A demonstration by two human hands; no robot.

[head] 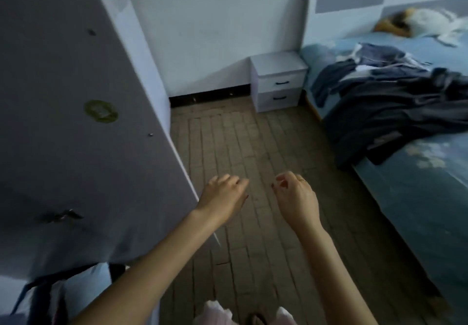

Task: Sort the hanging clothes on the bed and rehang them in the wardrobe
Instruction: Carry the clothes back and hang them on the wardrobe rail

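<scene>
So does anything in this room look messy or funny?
Yes. Dark clothes lie in a rumpled heap on the bed, one hanging over its edge. The grey wardrobe door has a greenish round mark, maybe an old sticker. Both hands are empty.

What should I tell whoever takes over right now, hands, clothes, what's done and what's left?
Left hand: empty, fingers loosely curled, over the floor beside the wardrobe door.
Right hand: empty, loosely curled, nothing in its grip.
Pile of dark clothes: lying on the bed, near its edge.
Done: cannot tell; some garments show at the wardrobe's bottom left.
Left: sort the pile, rehang it.
</scene>
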